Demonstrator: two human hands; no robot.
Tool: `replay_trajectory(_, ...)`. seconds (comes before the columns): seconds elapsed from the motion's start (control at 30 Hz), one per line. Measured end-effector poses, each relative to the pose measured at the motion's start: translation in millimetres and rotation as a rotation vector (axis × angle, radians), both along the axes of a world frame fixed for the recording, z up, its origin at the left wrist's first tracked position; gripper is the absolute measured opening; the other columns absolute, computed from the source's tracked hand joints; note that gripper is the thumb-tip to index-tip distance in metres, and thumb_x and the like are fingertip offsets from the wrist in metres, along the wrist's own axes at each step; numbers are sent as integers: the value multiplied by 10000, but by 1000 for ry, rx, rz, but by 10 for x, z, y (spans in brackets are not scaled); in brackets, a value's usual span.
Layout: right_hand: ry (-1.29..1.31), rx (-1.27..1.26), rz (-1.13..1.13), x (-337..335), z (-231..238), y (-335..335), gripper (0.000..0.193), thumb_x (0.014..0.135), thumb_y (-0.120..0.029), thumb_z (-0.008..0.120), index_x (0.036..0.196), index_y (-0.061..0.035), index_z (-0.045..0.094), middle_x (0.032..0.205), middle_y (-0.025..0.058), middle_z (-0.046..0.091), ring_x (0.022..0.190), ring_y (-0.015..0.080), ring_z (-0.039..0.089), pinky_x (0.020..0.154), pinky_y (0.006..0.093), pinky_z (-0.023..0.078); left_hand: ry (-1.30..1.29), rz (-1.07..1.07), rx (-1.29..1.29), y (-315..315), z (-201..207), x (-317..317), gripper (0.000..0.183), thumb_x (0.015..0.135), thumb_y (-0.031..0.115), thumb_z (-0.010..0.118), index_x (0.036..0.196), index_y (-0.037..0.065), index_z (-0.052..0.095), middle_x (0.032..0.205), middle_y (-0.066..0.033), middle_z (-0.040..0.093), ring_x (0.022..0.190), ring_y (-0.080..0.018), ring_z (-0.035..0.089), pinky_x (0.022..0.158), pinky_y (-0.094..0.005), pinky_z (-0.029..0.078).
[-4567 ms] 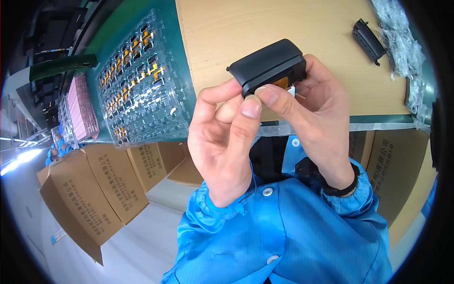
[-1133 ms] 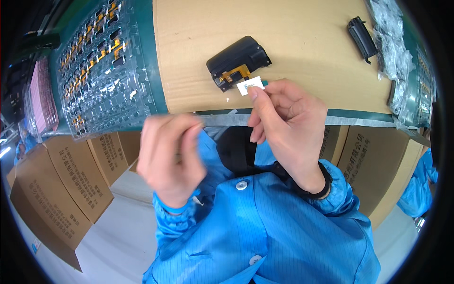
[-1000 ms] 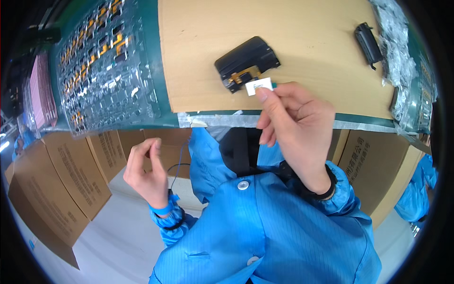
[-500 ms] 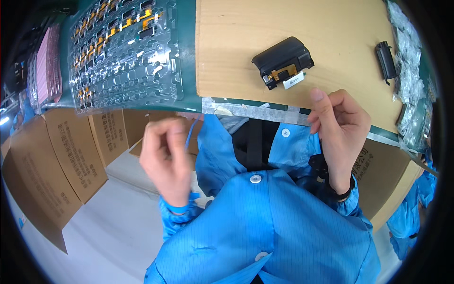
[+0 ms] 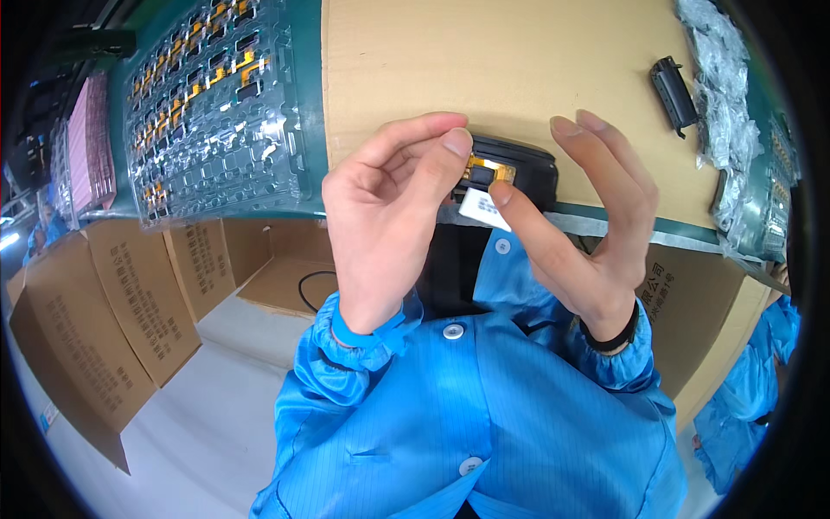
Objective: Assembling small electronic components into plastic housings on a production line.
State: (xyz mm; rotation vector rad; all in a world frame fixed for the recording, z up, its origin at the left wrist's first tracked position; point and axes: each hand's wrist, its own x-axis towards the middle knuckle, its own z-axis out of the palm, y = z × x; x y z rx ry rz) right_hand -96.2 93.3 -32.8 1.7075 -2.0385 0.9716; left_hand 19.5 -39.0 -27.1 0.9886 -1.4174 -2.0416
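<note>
A black plastic device housing (image 5: 540,173) is at the front edge of the cardboard-covered table, tilted between my two hands. Inside its open side show a gold-orange flex circuit (image 5: 497,167) and a small dark part. A white tab (image 5: 484,208) with print on it sticks out below. My left hand (image 5: 385,190) is closed, thumb and forefinger pinched at the housing's left end. On the other side, my right hand (image 5: 596,225) has its fingers spread apart. Its thumb tip lies at the white tab, while the raised fingers stay off the housing.
Clear plastic trays (image 5: 233,147) with orange-and-black flex parts lie at the left. Another black part (image 5: 673,93) lies at the right, beside bubble-wrapped items (image 5: 722,95). Pink sheets (image 5: 89,143) are stacked far left. Cardboard boxes (image 5: 95,303) stand below the table.
Both hands have come up to the housing; my left hand moved right and upward to pinch its end. The housing has shifted nearer the table edge and turned. The view has shifted slightly.
</note>
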Motion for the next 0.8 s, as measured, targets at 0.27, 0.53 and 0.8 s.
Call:
replay_trajectory(0.27, 60, -107, 78, 11, 117, -71, 310, 604, -138, 835, 904, -180, 766, 1140, 163, 637, 1076, 370, 597, 865, 389, 549, 124, 78, 65, 15, 151, 92, 226, 908, 33, 667, 1115, -57, 651, 965, -98, 698, 833, -96, 645, 679, -232, 532)
replay_trajectory(0.53, -116, -70, 110, 25, 229, -69, 268, 641, -117, 825, 898, -118, 750, 1119, 206, 634, 1061, 379, 606, 875, 454, 543, 132, 116, 96, 35, 214, 126, 239, 906, 26, 668, 1129, -53, 633, 975, -91, 678, 831, -92, 637, 706, -236, 550)
replay_trajectory(0.8, -639, -167, 12, 77, 173, -146, 141, 764, -11, 743, 889, 42, 706, 1167, 250, 611, 1125, 358, 592, 953, 485, 470, 158, 78, -148, 117, 204, 125, 294, 925, 50, 637, 1195, -49, 578, 1015, -115, 666, 892, -142, 641, 792, -300, 550)
